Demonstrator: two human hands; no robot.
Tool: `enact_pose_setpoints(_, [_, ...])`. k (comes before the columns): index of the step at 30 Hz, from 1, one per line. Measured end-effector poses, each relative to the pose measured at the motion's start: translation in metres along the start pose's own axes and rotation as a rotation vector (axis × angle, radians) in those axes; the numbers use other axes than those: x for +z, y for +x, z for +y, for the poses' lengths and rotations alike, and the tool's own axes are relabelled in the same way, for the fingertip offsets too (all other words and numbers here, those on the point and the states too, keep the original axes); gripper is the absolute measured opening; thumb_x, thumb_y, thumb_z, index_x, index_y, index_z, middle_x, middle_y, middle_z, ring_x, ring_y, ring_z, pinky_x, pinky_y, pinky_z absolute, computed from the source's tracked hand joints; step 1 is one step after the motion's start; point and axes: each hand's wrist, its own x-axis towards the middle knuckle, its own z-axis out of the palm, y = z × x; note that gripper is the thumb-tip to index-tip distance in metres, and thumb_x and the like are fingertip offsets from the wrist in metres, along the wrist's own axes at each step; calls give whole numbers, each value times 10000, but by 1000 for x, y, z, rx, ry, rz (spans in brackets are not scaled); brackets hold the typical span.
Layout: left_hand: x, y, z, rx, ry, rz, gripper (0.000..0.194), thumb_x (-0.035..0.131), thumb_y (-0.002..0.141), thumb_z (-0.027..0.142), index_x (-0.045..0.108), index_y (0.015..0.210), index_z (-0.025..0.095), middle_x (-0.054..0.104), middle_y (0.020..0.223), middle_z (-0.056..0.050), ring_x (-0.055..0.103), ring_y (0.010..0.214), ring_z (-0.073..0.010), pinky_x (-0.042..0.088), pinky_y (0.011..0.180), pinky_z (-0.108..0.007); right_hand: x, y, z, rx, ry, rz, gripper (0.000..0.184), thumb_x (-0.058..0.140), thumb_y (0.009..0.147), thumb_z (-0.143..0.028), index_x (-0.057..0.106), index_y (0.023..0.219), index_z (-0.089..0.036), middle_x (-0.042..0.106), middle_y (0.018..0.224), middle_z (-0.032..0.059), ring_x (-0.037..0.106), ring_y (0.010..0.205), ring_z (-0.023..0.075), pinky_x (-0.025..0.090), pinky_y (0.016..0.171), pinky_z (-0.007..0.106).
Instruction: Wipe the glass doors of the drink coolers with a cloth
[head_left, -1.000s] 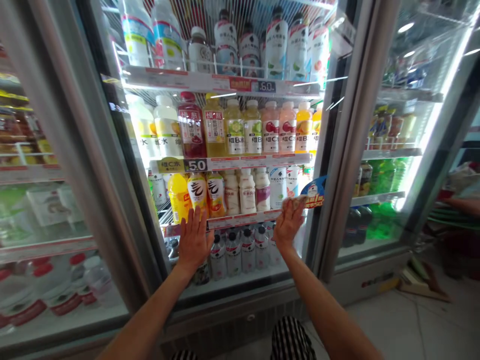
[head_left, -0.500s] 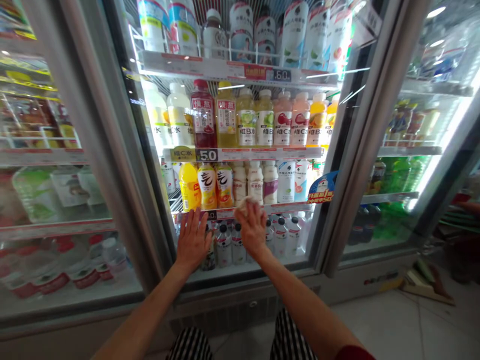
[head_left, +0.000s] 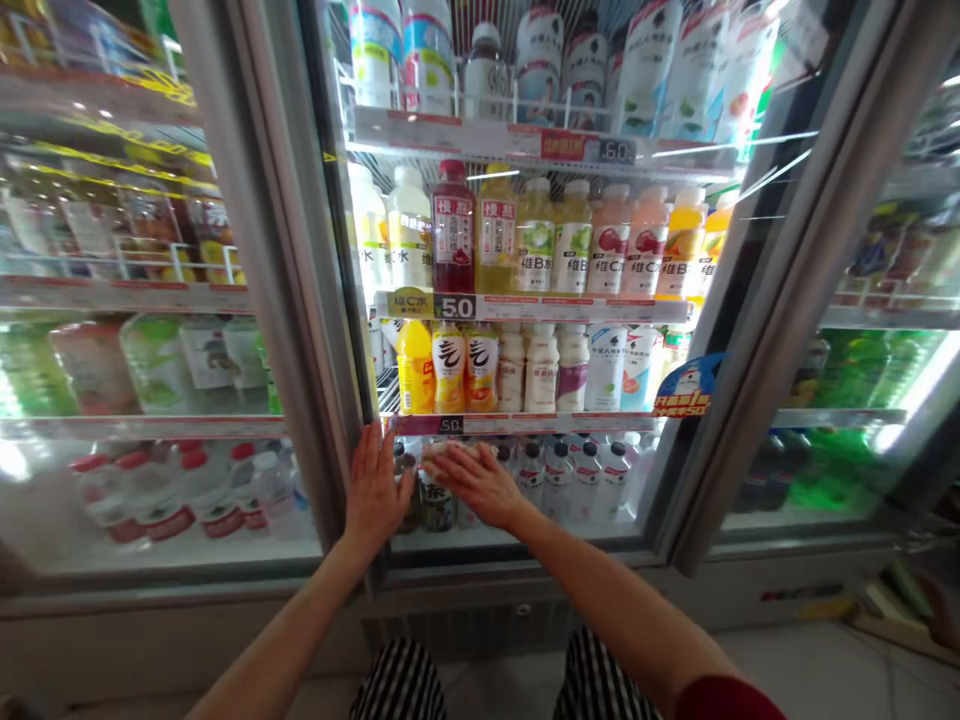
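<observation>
While the right hand (head_left: 480,485) lies flat over a pale cloth (head_left: 448,446), the cloth sits against the glass door (head_left: 517,568) of a drinks fridge, low on its left side, just below a shelf's price strip (head_left: 555,424). The right fingers stretch nearly straight across the cloth, pointing left; whether they also pinch its edge I cannot tell. The left hand (head_left: 375,495) is beside the door's left edge, its fingers straight and pointing up, grasping nothing, the thumb near the cloth. Behind the glass, dark-capped bottles (head_left: 559,478) stand in the bottom row. On the shelf above are an orange bottle (head_left: 415,370) and several white bottles (head_left: 541,370), with a red bottle (head_left: 454,228) one shelf higher. A blue sticker (head_left: 690,385) shows at the right of the door. Below, the person's striped trousers (head_left: 397,682) and a red sleeve (head_left: 724,698) appear.
</observation>
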Motion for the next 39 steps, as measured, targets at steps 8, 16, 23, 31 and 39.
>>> enact_pose_setpoints(8, [-7, -4, -6, -6, -56, 36, 627, 364, 860, 167, 89, 1423, 178, 136, 1487, -131, 139, 1373, -239, 232, 1104, -453, 10, 45, -8, 102, -24, 72, 414, 378, 899, -208, 407, 1307, -276, 341, 1440, -10, 184, 1373, 175, 99, 1131, 474])
enact_pose_setpoints(16, [-6, -6, -2, -6, -66, 16, 633, 388, 859, 186, 100, 1422, 172, 144, 1486, -130, 141, 1372, -246, 233, 1105, -453, -4, 53, 1, 271, -36, 96, 413, 349, 915, -219, 374, 1324, -270, 294, 1462, -6, 119, 1386, 209, 78, 1116, 520])
enact_pose_setpoints(23, [8, 2, 16, 65, -88, -19, 664, 446, 835, 192, 126, 1417, 189, 151, 1487, -118, 139, 1372, -264, 268, 1085, -484, -8, -3, 20, 46, -87, 68, 409, 425, 871, -185, 452, 1268, -279, 362, 1428, -36, 109, 1388, 167, 21, 1144, 440])
enact_pose_setpoints(31, [18, 18, 41, 183, -31, -10, 681, 466, 806, 153, 158, 1412, 185, 130, 1490, -118, 112, 1375, -272, 233, 1092, -505, -32, -30, 49, 401, -138, 169, 433, 442, 850, -151, 471, 1263, -278, 388, 1411, 34, 124, 1386, 206, 96, 1115, 471])
enact_pose_setpoints(39, [30, 32, 66, 254, 15, -50, 655, 471, 800, 154, 209, 1399, 159, 221, 1462, -138, 143, 1371, -252, 198, 1101, -479, -42, -48, 77, 677, -223, 254, 435, 453, 836, -153, 488, 1257, -257, 299, 1458, 57, 142, 1381, 241, 133, 1098, 477])
